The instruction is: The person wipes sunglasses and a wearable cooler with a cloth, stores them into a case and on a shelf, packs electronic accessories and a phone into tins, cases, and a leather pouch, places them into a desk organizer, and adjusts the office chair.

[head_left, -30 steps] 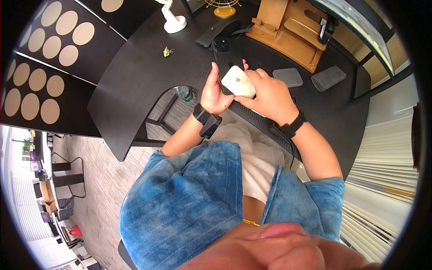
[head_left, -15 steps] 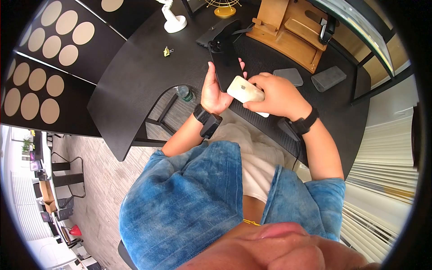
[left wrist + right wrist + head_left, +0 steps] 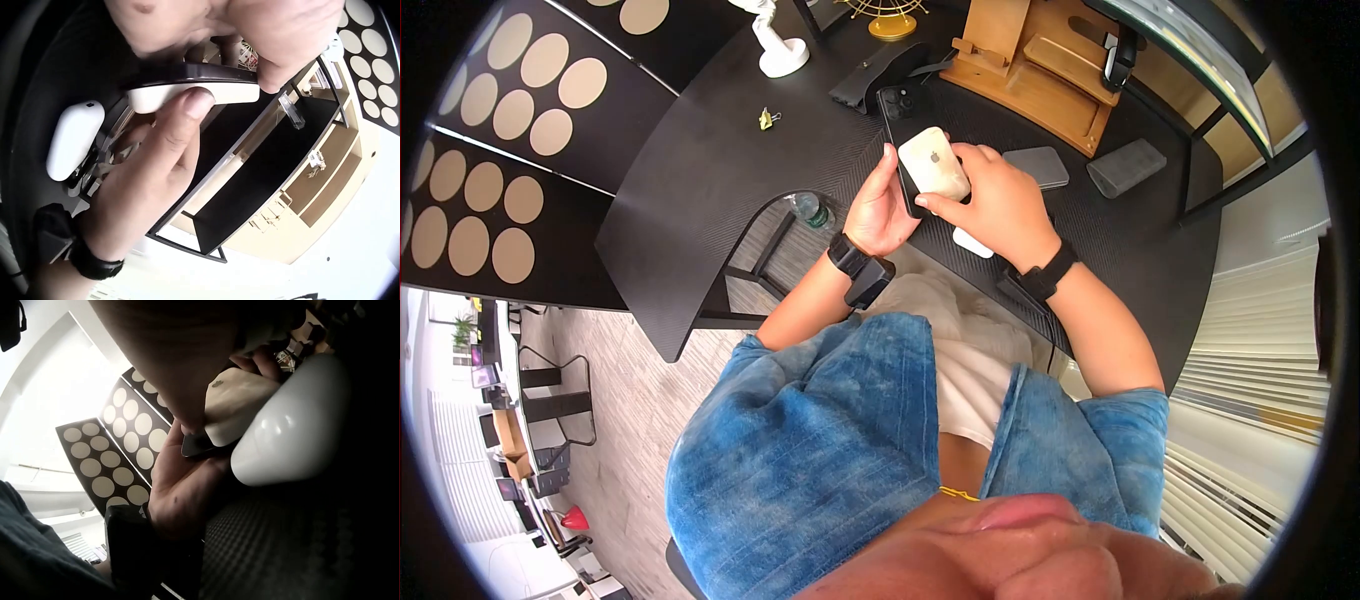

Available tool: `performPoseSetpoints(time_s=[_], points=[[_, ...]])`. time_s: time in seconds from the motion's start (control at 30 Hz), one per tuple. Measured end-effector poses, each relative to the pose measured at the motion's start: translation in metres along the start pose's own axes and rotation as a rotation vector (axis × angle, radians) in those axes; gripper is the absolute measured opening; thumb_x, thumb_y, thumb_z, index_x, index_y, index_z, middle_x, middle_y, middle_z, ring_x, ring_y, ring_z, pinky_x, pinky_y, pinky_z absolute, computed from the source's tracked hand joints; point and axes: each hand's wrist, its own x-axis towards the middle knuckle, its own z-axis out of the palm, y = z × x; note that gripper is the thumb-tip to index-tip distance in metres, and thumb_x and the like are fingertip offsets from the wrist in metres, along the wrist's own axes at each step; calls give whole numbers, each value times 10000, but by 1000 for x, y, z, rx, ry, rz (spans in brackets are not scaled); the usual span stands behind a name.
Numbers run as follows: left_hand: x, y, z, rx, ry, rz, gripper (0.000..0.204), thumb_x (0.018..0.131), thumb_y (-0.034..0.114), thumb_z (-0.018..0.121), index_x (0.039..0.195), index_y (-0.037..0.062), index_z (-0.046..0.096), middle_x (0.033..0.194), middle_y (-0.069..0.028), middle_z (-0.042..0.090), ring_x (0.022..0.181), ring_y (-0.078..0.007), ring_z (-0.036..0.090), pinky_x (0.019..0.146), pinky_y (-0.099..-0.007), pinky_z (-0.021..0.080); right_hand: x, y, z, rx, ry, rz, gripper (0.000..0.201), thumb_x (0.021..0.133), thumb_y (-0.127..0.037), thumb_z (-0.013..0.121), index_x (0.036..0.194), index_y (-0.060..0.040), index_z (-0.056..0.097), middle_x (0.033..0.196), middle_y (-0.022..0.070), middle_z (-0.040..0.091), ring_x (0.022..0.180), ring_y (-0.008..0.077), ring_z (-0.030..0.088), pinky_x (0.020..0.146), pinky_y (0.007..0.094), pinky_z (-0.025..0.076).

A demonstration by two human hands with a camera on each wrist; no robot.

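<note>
In the head view my left hand [image 3: 883, 215] holds a black smartphone [image 3: 897, 105] from below, its camera side up and the thumb along one edge. My right hand [image 3: 1005, 205] pinches a white power bank [image 3: 933, 160] with an apple logo between thumb and fingers. The power bank lies flat over the phone's back, short of the lenses. Edge-on in the left wrist view, the white power bank [image 3: 231, 92] runs right along the dark phone [image 3: 187, 74]. Close by the right hand lies a white earbud case [image 3: 973, 243], partly hidden in the head view.
Beyond the hands lies a black pouch [image 3: 878, 78] near a wooden stand [image 3: 1040, 90]. A grey flat box [image 3: 1038, 167] and a dark grey case [image 3: 1127, 167] sit to the right. A yellow-green clip [image 3: 769, 120] and a white stand base [image 3: 784, 58] are at the left.
Half a second ago my right hand had the power bank drawn right, toward the phone's lower end. Now it is back up over the phone's back, and the phone has shifted slightly right.
</note>
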Motion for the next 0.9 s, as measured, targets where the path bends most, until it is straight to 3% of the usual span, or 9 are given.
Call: performPoseSetpoints(time_s=[0.3,0.9], points=[[0,1,-1,-15,-19,-16,633,1051,460,315,1464,-21,331,1489,-157,418,1360,-293,425,1148,-446,330,-2,-2,1,-30,-33,-3,696,757,-507,731,1230,-15,594,989,168,662,844,342,680,721,412,554],[1,-1,-4,-65,-14,5,652,1042,477,340,1446,-35,351,1476,-152,437,1355,-282,432,1146,-438,330,-4,-4,1,-45,-15,-33,610,748,-447,743,1146,-6,604,965,175,656,822,346,679,702,420,556]])
